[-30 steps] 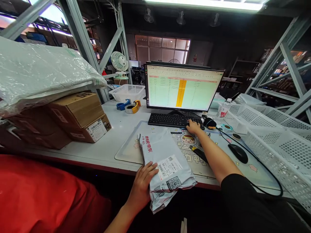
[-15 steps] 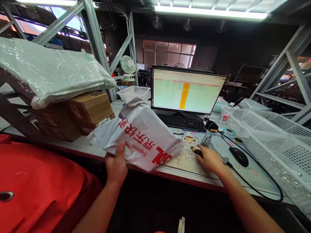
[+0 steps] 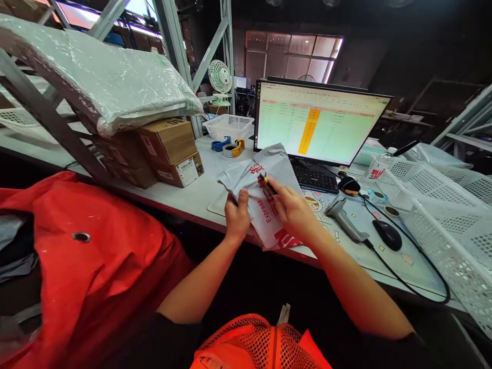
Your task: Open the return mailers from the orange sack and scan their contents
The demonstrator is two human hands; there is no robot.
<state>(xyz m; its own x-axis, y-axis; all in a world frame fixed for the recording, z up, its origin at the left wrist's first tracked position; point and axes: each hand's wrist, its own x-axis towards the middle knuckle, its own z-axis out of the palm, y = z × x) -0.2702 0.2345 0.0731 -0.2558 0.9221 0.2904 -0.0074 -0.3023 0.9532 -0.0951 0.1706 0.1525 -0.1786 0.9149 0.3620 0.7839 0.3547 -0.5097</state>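
Note:
A white plastic mailer bag [image 3: 257,205] with red print is held up over the front edge of the desk. My left hand [image 3: 237,218] grips its left side, thumb on top. Closed around a black and yellow utility knife [image 3: 268,185], my right hand [image 3: 295,211] is over the printed face of the bag. The knife's tip points toward the bag's upper left part; whether it touches the plastic I cannot tell. To the right of my right hand, a grey barcode scanner [image 3: 348,221] lies on the desk mat.
Behind the bag stand a monitor [image 3: 288,120] and a keyboard [image 3: 315,178]. White baskets [image 3: 453,225], a bottle [image 3: 378,166] and a mouse [image 3: 387,234] are at right. Cardboard boxes [image 3: 169,143] and tape dispensers [image 3: 230,148] are at left, above a red sack [image 3: 103,261].
My right hand has lifted the utility knife off the desk mat and brought it left to the bag. The view has turned, showing more of the red sack and the tape dispensers.

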